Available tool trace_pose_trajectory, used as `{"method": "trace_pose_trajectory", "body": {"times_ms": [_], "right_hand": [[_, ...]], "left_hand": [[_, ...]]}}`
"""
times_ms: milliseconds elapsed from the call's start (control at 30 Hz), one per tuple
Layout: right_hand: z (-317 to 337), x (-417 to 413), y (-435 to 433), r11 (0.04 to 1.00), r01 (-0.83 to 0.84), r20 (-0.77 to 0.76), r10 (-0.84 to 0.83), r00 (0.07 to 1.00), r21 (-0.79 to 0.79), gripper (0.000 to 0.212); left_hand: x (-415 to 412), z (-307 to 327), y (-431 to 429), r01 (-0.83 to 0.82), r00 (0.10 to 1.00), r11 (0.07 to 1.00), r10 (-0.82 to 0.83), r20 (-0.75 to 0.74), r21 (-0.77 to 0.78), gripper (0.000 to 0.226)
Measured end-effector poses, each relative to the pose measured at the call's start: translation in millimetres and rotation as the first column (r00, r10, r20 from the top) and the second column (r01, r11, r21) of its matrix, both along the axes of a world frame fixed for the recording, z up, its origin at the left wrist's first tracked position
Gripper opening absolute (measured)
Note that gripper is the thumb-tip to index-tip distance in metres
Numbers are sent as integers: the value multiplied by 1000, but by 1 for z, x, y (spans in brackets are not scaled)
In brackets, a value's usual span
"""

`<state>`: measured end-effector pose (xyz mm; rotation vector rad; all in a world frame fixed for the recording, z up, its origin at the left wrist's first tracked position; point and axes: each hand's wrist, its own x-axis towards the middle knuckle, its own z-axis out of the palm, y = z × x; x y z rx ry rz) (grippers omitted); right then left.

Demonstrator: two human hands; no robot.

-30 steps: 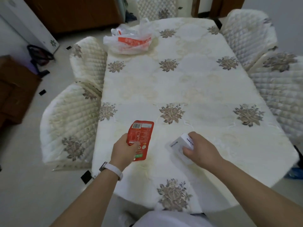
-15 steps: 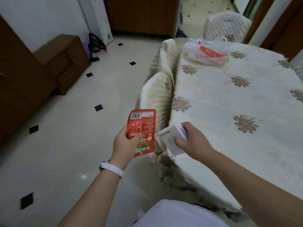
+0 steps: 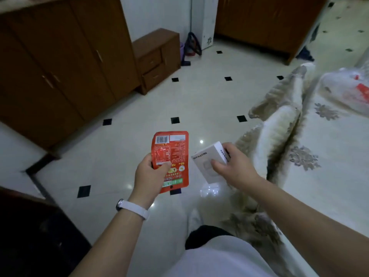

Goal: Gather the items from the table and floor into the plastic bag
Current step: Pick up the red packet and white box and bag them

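The flat red foil-like snack packet (image 3: 170, 160) in the left hand (image 3: 148, 176) has a glossy printed surface. The small white cardboard box (image 3: 209, 161) in the right hand (image 3: 234, 166) looks matt and smooth. Beneath both hands, the pale tiled floor (image 3: 139, 108) is polished and reflective. Right of the right hand, the cream embroidered cloth desk cover (image 3: 329, 156) looks soft; beyond it lies a thin translucent plastic bag (image 3: 343, 90).

Left hand (image 3: 146, 176): I gripped a red snack packet (image 3: 172, 156) by its lower left edge, thumb on its printed face, barcode uppermost; white wristband (image 3: 133, 210) on that wrist. Right hand (image 3: 233, 166): I held a small white box (image 3: 207, 162), tilted. Both were above the pale tiled floor (image 3: 139, 116). Plastic bag (image 3: 347, 90), blurred, lay on the table (image 3: 329, 176) near its far edge.
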<state>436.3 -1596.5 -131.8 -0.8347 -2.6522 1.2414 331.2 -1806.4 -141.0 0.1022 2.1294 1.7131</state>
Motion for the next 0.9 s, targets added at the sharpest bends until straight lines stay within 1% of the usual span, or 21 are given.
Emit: {"method": "trace_pose_trajectory", "body": {"times_ms": [67,133,233,433,633,767,900], "right_hand": [[-8,-31,1,1000,-23,-7,23,1000,-8,25],[-17,-63,6,998,-36,-17,35,999,-49,26],[-32,-111,24,994,-44,-5,44,999,-101,28],[-43,-197,88,987,77,15,-76,997,-138,24],[-24,-263,157,976,163,15,-163,987,-142,25],[-13,-292,186,967,227,-4,-229,973,-114,25],[-14,-320,208,952,286,13,-287,958,-112,25]], "left_hand": [[-23,-5,-3,-34,999,999,34,13,-22,16],[-50,-10,-1,-62,998,997,63,17,-43,16],[-98,-16,18,-68,997,995,70,26,-73,14],[-202,-10,92,24,998,991,-17,54,-133,14],[-289,9,166,106,994,988,-103,24,-116,14],[-331,13,198,146,989,984,-143,32,-98,14],[-373,7,230,206,978,975,-203,42,-81,14]]}}
